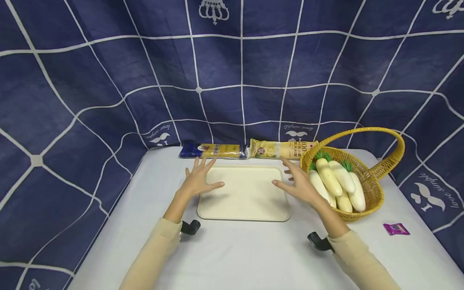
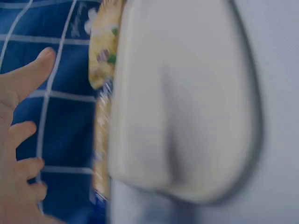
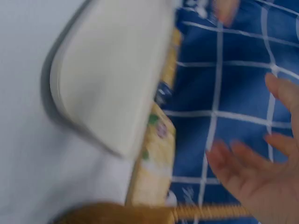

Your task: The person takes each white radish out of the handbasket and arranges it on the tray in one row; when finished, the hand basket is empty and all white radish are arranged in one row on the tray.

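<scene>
1. Head: the left hand (image 1: 197, 179) and right hand (image 1: 301, 185) hang over either end of the tray (image 1: 243, 193), each grip spread wide, holding nothing. The tray lies on the worktop (image 1: 232, 253), before a blue pack (image 1: 214, 150) and yellow pack (image 1: 280, 149). A basket (image 1: 373, 195) of radishes (image 1: 328, 177) stands at right.
2. Left wrist: thumb and fingers apart, touching nothing; tray blurred.
3. Right wrist: fingers parted, clear of the tray; basket at the bottom.
</scene>
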Tool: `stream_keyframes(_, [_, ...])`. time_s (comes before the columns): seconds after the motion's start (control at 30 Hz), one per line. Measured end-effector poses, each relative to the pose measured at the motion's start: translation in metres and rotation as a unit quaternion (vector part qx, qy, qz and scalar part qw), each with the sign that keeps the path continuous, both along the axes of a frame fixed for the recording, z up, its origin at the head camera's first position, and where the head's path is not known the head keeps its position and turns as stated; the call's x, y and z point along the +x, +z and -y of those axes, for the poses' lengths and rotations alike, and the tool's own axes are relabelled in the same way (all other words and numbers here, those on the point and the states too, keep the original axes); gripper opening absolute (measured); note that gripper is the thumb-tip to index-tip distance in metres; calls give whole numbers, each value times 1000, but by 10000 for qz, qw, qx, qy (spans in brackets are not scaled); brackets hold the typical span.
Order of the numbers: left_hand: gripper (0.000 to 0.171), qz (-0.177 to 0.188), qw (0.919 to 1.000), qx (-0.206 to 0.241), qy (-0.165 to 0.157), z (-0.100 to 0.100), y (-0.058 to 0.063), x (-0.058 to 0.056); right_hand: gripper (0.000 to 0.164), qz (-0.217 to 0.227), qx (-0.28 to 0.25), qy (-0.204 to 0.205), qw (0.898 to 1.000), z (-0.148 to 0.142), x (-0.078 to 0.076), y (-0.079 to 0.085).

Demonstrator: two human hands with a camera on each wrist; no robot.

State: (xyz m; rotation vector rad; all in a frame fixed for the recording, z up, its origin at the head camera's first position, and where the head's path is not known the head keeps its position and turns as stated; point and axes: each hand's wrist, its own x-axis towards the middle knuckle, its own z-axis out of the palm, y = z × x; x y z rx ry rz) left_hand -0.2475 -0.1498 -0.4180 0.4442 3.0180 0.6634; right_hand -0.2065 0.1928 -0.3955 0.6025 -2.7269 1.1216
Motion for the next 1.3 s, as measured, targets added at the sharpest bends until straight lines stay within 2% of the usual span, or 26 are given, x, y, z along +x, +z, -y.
stream_keyframes(0.13, [98, 781, 9950, 562, -259, 25, -20, 1, 56, 303, -328, 371, 9983, -34, 21, 12])
stream_keyframes(0.23, [103, 1344, 9885, 644, -256, 41, -33, 1, 44, 263, -284, 359, 9986, -62, 33, 19])
stream_keyframes(0.33, [109, 1765, 9818, 656, -247, 51, -39, 1, 40, 16, -56, -16, 10000, -88, 39, 23])
stream_keyframes(0.43, [115, 1958, 9778, 630, -407, 56, -42, 0, 43, -260, 147, -592, 9978, -112, 39, 22])
stream_keyframes(0.5, [118, 2050, 9759, 556, -501, 57, -41, -2, 45, -355, 221, -971, 9944, -125, 37, 21])
stream_keyframes(0.6, [121, 2122, 9747, 407, -572, 57, -37, -5, 49, -411, 301, -1320, 9899, -139, 30, 19])
stream_keyframes(0.73, [121, 2279, 9721, 331, -448, 57, -30, -10, 61, 80, 676, -1496, 9864, -153, 18, 17])
stream_keyframes(0.87, [120, 2324, 9718, 238, -331, 55, -25, -13, 70, 737, 964, -1495, 9813, -163, 5, 16])
stream_keyframes(1.0, [121, 2262, 9736, 227, -211, 53, -25, -15, 69, 1094, 1040, -1393, 9787, -171, -7, 16])
stream_keyframes(1.3, [123, 2205, 9753, -33, -113, 48, -24, -21, 64, 1269, 1432, -1036, 9761, -173, -31, 20])
